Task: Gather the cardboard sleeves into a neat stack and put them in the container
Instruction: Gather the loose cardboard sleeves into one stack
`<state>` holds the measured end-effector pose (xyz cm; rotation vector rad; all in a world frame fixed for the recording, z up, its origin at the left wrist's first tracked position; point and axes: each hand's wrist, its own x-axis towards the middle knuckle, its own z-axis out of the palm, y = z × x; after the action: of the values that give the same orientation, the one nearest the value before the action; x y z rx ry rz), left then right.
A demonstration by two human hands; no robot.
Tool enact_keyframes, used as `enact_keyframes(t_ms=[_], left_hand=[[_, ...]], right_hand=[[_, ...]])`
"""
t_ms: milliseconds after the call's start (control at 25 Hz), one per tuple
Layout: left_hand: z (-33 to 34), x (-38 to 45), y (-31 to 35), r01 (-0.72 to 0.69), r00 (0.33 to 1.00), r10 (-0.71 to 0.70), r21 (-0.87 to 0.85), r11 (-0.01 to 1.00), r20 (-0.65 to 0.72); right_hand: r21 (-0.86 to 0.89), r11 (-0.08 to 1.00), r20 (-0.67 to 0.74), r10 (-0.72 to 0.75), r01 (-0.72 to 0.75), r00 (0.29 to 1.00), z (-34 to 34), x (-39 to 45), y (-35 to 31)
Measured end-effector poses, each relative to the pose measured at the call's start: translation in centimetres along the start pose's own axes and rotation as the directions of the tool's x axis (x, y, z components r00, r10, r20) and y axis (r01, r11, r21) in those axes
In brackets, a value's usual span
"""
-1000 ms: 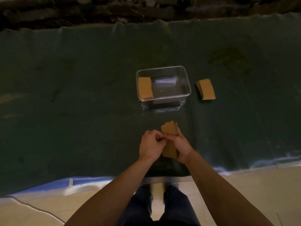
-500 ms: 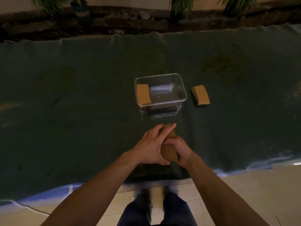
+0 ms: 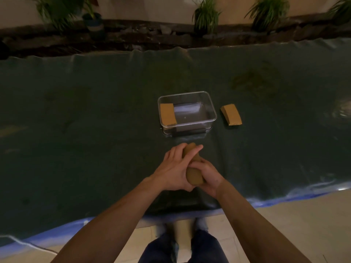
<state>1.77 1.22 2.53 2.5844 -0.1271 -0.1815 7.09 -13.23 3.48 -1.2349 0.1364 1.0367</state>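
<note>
Fingers (image 3: 191, 151) of the left hand (image 3: 175, 168) are laid flat across the top of a small bundle of brown cardboard sleeves (image 3: 193, 176), pressing down on it, while the right hand (image 3: 208, 176) is curled around the bundle's right side and near end, so both hands are clamped on the same stack just above the dark green table cover (image 3: 76, 149). It's pretty dim, so I honestly can't tell how many sleeves are in there or whether the edges are lined up yet; looks like they're in the middle of squaring it. Just past the hands sits the clear rectangular plastic container (image 3: 212, 112), with one tan flat stack of sleeves (image 3: 167, 114) already lying against its left wall and the rest of the floor bare. Just beside the container on the right, on the cover, is another loose brown cardboard stack (image 3: 231, 114) not yet put in. Way back there's a row of green potted plants (image 3: 206, 15) along the wall. What could go wrong, I reckon: the bundle is only pinched from top and side, so if the grip loosens on the way over, sleeves could fan out or slide off. Also the free space is to the right of the stack inside, so dropping it in crooked could leave it propped on that stack or leaning on the wall.
</note>
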Motion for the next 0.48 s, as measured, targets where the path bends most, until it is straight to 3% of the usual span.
enact_keyframes(t_ms=[160, 240, 280, 360, 400, 480], left_hand=[[-0.5, -0.3, -0.6, 0.007, 1.000, -0.006, 0.041, 0.999, -0.025], [-0.9, -0.6, -0.4, 0.081, 0.997, -0.082, -0.121, 0.989, -0.004], [-1.1, -0.8, -0.3, 0.159, 0.986, -0.169, -0.312, 0.937, -0.004], [-1.2, -1.0, 0.0, 0.265, 0.915, -0.404, -0.753, 0.603, -0.001], [-1.1, -1.0, 0.1, 0.287, 0.861, -0.508, -0.857, 0.428, 0.034], [-1.4, -0.7, 0.7, 0.384, 0.811, -0.565, -0.866, 0.320, 0.151]], right_hand=[[-0.258, 0.965, -0.178, -0.103, 0.054, 0.979, 1.7, 0.1, 0.3], [-0.205, 0.972, -0.218, -0.161, 0.116, 0.963, 1.9, -0.2, 0.4], [-0.147, 0.978, -0.231, -0.178, 0.147, 0.956, 1.8, -0.3, 0.5], [-0.089, 0.978, -0.268, -0.208, 0.191, 0.941, 1.6, -0.5, 0.5], [-0.095, 0.975, -0.291, -0.222, 0.202, 0.931, 1.5, -0.5, 0.4], [-0.127, 0.969, -0.302, -0.243, 0.213, 0.922, 1.5, -0.2, 0.2]])
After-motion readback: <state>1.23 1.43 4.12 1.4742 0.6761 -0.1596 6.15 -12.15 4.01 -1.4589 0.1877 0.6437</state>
